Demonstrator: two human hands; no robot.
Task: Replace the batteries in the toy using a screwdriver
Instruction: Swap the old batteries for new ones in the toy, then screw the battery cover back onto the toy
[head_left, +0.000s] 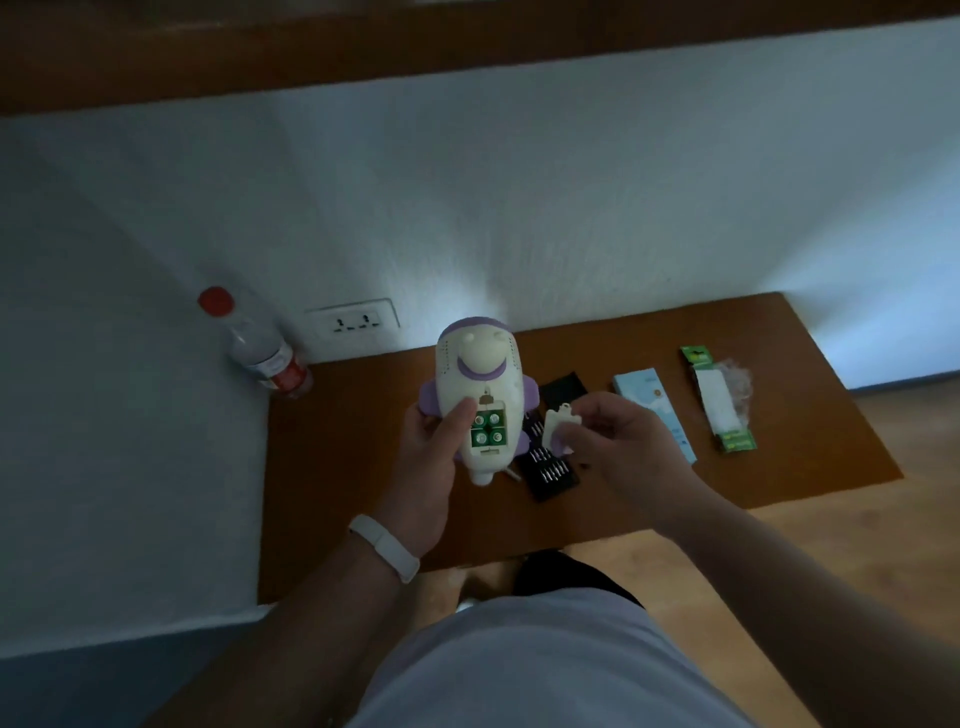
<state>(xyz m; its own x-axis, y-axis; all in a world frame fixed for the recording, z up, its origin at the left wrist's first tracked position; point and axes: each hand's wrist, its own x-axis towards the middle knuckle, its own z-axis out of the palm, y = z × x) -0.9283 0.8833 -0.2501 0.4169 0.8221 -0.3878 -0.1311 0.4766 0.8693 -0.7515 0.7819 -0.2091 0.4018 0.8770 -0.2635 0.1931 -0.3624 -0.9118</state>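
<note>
- The left hand grips the white and purple rounded plastic toy upright above the brown wooden surface, its thumb lying over the edge of the open battery bay.
- Four green-ended batteries sit in that bay, low on the toy's body.
- Just right of the toy, the right hand pinches the small white plastic battery cover between thumb and fingers.
- Behind and below the toy lies an open black case of screwdriver bits.
- Farther right of the toy lie a pale blue carton and a green battery pack.
- Left of the toy stands a clear, red-capped plastic bottle.
</note>
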